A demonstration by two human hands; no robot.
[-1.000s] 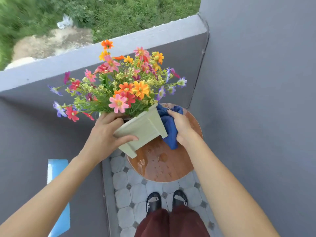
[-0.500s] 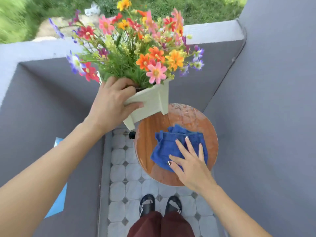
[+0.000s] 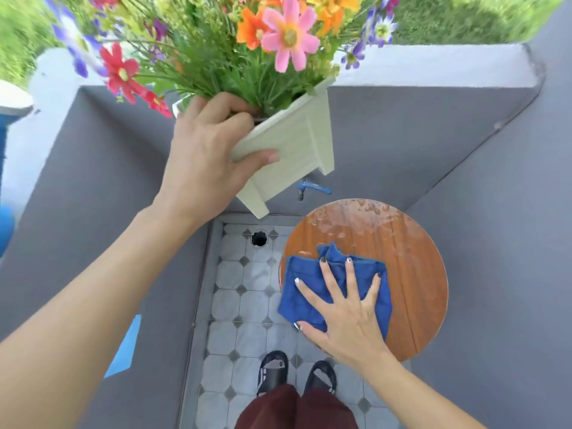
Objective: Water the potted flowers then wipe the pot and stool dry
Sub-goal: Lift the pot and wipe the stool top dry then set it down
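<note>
My left hand grips the rim of a pale green square pot and holds it in the air, tilted, above and left of the stool. Bright mixed flowers fill the pot. The round wooden stool stands at lower right, with water drops on its far edge. A blue cloth lies on the stool's left half. My right hand presses flat on the cloth with fingers spread.
Grey walls close in the narrow tiled floor on three sides. A blue tap juts from the far wall, and a drain hole sits below it. My feet in black sandals stand by the stool.
My left hand has lifted the pot off the stool, up and towards the camera. My right hand moved the cloth from beside the pot onto the stool's near left part, palm flat.
</note>
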